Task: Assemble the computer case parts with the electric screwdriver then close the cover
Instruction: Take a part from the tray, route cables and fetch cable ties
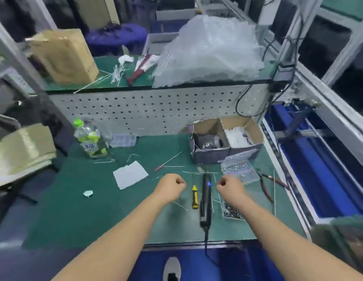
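Both hands fisted and holding nothing, left hand point(170, 184) and right hand point(229, 186) above green surface point(75, 209), black electric screwdriver point(206, 201) lying between them, yellow-handled screwdriver point(194, 196) just beside it, screw box point(240, 171) near right hand.

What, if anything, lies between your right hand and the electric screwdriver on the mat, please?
Nothing visible blocks it. The electric screwdriver lies flat on the green mat, just left of the right hand, with bare mat between them. The yellow-handled screwdriver lies on its far side, toward the left hand.
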Demonstrator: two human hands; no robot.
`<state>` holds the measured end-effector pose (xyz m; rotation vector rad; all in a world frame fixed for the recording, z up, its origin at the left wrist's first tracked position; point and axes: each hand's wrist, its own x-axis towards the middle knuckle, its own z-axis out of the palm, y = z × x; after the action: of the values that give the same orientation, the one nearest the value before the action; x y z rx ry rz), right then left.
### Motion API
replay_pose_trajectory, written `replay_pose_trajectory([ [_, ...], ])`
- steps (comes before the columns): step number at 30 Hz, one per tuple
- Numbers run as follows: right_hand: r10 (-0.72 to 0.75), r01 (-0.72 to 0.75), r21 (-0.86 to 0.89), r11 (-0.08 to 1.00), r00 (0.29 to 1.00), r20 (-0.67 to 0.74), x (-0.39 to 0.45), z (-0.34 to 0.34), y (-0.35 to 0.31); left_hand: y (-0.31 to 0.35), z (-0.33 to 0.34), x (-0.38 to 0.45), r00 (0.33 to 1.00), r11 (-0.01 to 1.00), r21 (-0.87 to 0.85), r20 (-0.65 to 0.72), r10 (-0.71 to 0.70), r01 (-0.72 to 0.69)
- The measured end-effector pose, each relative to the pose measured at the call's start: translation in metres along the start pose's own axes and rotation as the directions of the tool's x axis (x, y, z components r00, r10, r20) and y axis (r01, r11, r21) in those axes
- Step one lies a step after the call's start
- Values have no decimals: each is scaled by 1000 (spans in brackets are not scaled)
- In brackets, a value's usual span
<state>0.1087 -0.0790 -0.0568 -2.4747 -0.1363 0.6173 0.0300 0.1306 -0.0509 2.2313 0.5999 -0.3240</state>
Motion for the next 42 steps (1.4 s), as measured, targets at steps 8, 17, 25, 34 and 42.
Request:
replay_pose_trajectory([
  [8, 111, -96, -313, 945, 993, 31, 37, 48, 33, -25, 41, 67, 987, 991, 127, 151, -53, 34],
  [17, -12, 102, -628, 771, 989, 147, 50, 71, 32, -16, 69, 86, 991, 998, 1, 116, -69, 69],
  [25, 11, 165, -711, 684, 972, 236, 56, 77, 27, -18, 69, 86, 983, 998, -11, 169, -67, 70],
  [34, 149, 79, -629, 773, 942, 302, 65, -1, 1, 7, 55, 91, 989, 999, -46, 148, -10, 17],
  [42, 84, -89, 64, 994, 993, 80, 53, -68, -33, 102, 47, 78, 955, 837, -541, 284, 89, 83],
])
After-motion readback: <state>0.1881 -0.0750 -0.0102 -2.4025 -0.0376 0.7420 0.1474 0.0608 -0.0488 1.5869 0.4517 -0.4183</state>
